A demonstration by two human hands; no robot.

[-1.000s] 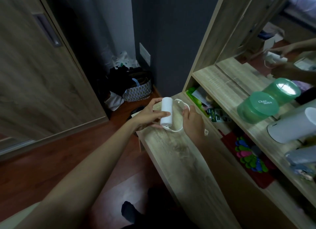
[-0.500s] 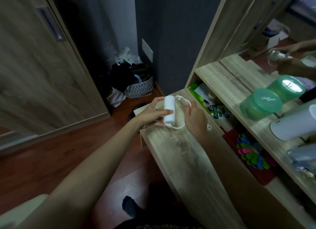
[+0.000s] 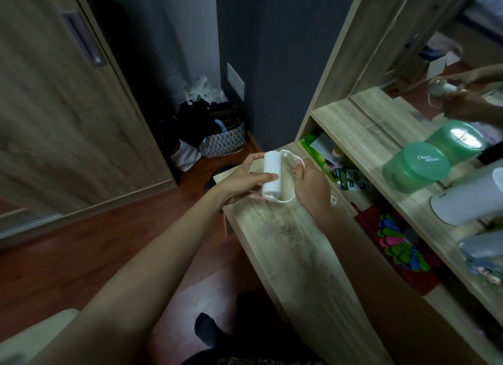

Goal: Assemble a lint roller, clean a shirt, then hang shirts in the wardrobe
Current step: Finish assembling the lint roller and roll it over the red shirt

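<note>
The room is dim and underexposed, with a cool greenish cast. A pale patch of light lies on the wooden floor (image 3: 196, 291), and a white glare spot sits on the reflected green lid (image 3: 460, 140) in the mirror (image 3: 435, 65). The white roll (image 3: 270, 174) in the left hand (image 3: 239, 182) is the brightest thing, nearly blown out. The thin handle loop (image 3: 285, 201) by the right hand (image 3: 313, 190) shows sharp beside it. The dark wall (image 3: 272, 65) and the far corner sink into shadow. The wardrobe door (image 3: 54, 119) is smeared and soft, and the wide lens bends straight edges near the margins, where the near forearm looms large and blurred.
</note>
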